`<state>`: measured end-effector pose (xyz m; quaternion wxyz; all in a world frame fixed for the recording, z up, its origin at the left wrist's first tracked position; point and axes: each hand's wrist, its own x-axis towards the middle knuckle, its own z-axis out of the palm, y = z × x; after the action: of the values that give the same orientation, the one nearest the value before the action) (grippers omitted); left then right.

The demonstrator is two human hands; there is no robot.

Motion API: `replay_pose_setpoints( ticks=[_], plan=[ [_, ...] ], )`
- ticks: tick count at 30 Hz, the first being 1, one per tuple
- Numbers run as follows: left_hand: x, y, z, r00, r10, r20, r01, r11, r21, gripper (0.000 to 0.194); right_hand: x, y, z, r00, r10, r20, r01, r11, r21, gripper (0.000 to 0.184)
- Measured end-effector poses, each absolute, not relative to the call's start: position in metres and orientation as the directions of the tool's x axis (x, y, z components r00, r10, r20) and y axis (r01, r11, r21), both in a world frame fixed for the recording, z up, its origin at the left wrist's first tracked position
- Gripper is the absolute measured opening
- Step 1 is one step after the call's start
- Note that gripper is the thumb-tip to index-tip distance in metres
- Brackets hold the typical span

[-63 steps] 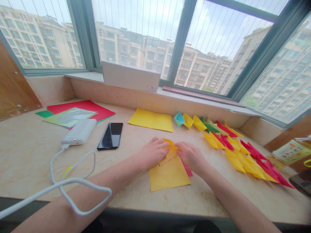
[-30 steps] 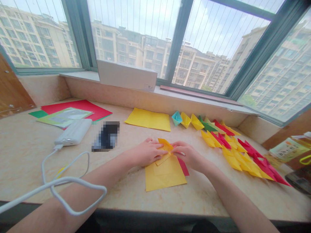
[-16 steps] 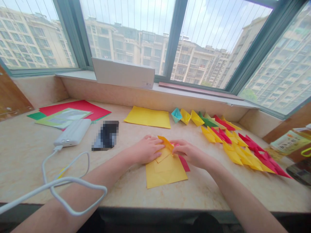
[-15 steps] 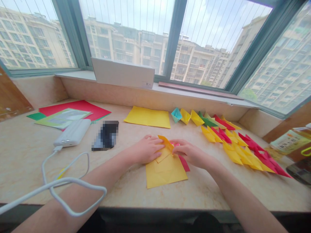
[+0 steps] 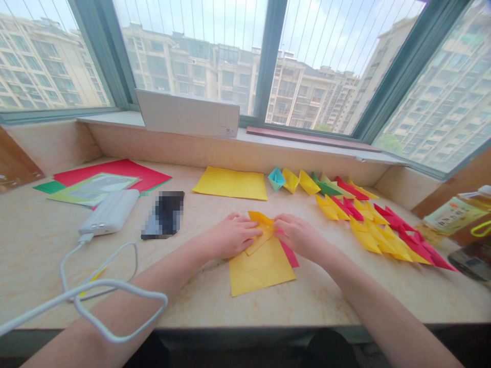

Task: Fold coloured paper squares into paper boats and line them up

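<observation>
A small folded yellow paper piece [image 5: 261, 229] lies on top of a yellow sheet [image 5: 261, 268], with a red sheet [image 5: 290, 254] peeking out beneath on the right. My left hand [image 5: 229, 236] presses on the folded piece from the left with its fingers curled over it. From the right, my right hand [image 5: 298, 235] pinches the same piece at its edge. Both hands meet at the middle of the stone counter [image 5: 314, 301].
Rows of folded yellow, red and green paper boats [image 5: 368, 225] run to the right, a teal one [image 5: 276, 178] at the back. A yellow sheet [image 5: 230, 183], coloured paper stack [image 5: 103, 181], power bank [image 5: 109, 212], white cable [image 5: 95, 291], phone [image 5: 163, 214] and white box [image 5: 187, 113] lie left and behind.
The view has drifted slightly; both hands stay on the folded yellow piece, shifting their fingers only a little along its fold.
</observation>
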<state>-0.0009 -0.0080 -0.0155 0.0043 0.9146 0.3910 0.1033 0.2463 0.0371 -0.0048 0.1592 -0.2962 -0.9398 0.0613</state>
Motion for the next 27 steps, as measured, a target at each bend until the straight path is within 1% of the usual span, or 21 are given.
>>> replay_pose_setpoints(
  ticks=[4, 8, 10, 12, 15, 17, 21, 24, 27],
  plan=[
    [0.002, -0.010, -0.010, 0.681, 0.710, 0.180, 0.708, -0.701, 0.087, 0.031, 0.247, 0.035, -0.002, -0.802, 0.548, 0.238, 0.517, 0.836, -0.182, 0.011],
    [0.002, -0.011, -0.008, 0.686, 0.707, 0.174, 0.706, -0.704, 0.075, 0.031, 0.248, 0.034, -0.002, -0.813, 0.529, 0.245, 0.528, 0.846, -0.073, 0.002],
    [0.001, -0.011, -0.009, 0.681, 0.711, 0.176, 0.710, -0.700, 0.077, 0.032, 0.246, 0.034, -0.004, -0.802, 0.541, 0.255, 0.553, 0.833, -0.027, 0.005],
    [0.001, -0.010, -0.011, 0.672, 0.719, 0.177, 0.717, -0.691, 0.087, 0.033, 0.244, 0.035, -0.007, -0.792, 0.551, 0.263, 0.573, 0.820, 0.006, 0.002],
    [0.000, -0.009, -0.013, 0.662, 0.731, 0.168, 0.727, -0.680, 0.096, 0.034, 0.242, 0.034, -0.009, -0.800, 0.541, 0.260, 0.571, 0.819, 0.049, 0.009],
    [0.000, -0.009, -0.013, 0.655, 0.739, 0.154, 0.734, -0.672, 0.100, 0.034, 0.242, 0.035, -0.010, -0.809, 0.526, 0.263, 0.555, 0.831, 0.045, 0.016],
    [0.001, -0.010, -0.009, 0.611, 0.785, 0.108, 0.777, -0.620, 0.111, 0.039, 0.243, 0.037, -0.012, -0.828, 0.476, 0.296, 0.481, 0.875, -0.061, 0.029],
    [0.002, -0.010, -0.009, 0.624, 0.774, 0.108, 0.767, -0.633, 0.105, 0.039, 0.242, 0.036, -0.013, -0.839, 0.451, 0.305, 0.448, 0.890, -0.084, 0.028],
    [0.002, -0.010, -0.010, 0.661, 0.736, 0.146, 0.732, -0.675, 0.085, 0.035, 0.240, 0.032, -0.013, -0.846, 0.442, 0.298, 0.432, 0.896, -0.104, 0.025]
  ],
)
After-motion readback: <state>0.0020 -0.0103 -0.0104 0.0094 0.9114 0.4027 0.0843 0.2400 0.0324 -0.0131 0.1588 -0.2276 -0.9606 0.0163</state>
